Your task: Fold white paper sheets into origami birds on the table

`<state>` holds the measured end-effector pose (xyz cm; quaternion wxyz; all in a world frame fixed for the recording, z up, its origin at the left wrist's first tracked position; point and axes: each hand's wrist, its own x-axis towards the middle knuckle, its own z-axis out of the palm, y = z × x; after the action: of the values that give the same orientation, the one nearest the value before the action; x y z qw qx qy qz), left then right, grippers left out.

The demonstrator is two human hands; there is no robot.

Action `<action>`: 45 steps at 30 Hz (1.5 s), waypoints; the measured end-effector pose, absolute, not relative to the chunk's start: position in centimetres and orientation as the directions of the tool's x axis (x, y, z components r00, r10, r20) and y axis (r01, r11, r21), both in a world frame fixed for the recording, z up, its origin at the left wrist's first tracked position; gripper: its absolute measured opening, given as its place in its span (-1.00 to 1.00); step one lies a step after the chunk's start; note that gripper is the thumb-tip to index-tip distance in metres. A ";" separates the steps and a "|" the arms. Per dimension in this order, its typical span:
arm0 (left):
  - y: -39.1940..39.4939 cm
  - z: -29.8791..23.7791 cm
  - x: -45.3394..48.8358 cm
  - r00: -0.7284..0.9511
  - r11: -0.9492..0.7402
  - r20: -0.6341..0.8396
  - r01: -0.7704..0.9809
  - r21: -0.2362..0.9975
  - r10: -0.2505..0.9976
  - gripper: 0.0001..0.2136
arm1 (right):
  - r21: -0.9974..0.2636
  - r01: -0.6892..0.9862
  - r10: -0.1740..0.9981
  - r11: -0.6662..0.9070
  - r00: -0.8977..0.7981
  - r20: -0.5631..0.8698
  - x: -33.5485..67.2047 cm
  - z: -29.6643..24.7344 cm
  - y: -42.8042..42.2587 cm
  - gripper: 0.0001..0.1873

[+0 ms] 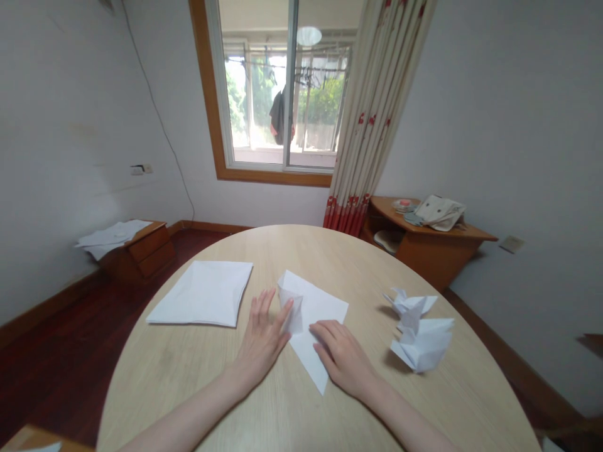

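Note:
A white sheet of paper (pixel 320 314) lies in the middle of the round wooden table (pixel 330 257), one corner folded up. My left hand (pixel 261 342) rests flat on the table at the sheet's left edge, fingers stretched out, fingertips lifting the raised flap. My right hand (pixel 342 358) lies palm down on the sheet's near part, fingers together and extended, pressing it to the table.
A stack of white sheets (pixel 202 292) lies left of my hands. Two folded paper figures (pixel 419 329) stand at the right. A low drawer cabinet with papers (pixel 129 245) is at the left wall, a wooden corner shelf (pixel 424 235) at the right, by the curtain.

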<state>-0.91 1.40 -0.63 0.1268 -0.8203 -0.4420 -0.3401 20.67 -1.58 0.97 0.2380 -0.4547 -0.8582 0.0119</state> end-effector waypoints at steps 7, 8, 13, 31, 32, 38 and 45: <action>1.0 -0.1 -0.9 0.480 -0.660 0.740 0.748 -0.064 0.471 -0.43 | -0.211 0.766 0.776 0.607 -0.516 0.363 21.4 -0.8 -0.6 -0.57; 0.9 0.1 -0.9 0.494 -0.673 0.738 0.736 -0.073 0.459 -0.47 | -0.207 0.767 0.778 0.607 -0.520 0.354 21.4 -0.8 -0.6 -0.56; 0.5 0.6 -0.8 0.541 -0.723 0.713 0.687 -0.069 0.447 -0.75 | -0.194 0.785 0.794 0.588 -0.515 0.322 21.3 -0.6 -0.6 -0.57; 0.4 0.9 -1.0 0.577 -0.752 0.558 0.644 0.138 0.597 -0.79 | -0.216 0.815 0.832 0.537 -0.469 0.297 21.1 -0.4 -0.7 -0.58; 0.4 0.8 -1.0 0.582 -0.744 0.524 0.647 0.164 0.622 -0.81 | -0.214 0.823 0.839 0.526 -0.461 0.289 21.1 -0.4 -0.6 -0.58; -0.2 1.4 -0.8 0.592 -0.687 0.366 0.687 0.236 0.718 -0.82 | -0.175 0.862 0.866 0.475 -0.424 0.264 20.8 -0.5 -0.8 -0.57; 0.0 0.6 -0.8 0.527 -0.609 0.306 0.714 0.347 0.793 -0.60 | -0.101 0.890 0.865 0.445 -0.398 0.306 20.8 -0.1 -1.1 -0.59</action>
<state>-0.81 -0.01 0.57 -0.0896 -0.8692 -0.4332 -0.2209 20.81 -1.13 -0.10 0.1586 -0.5254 -0.8350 -0.0394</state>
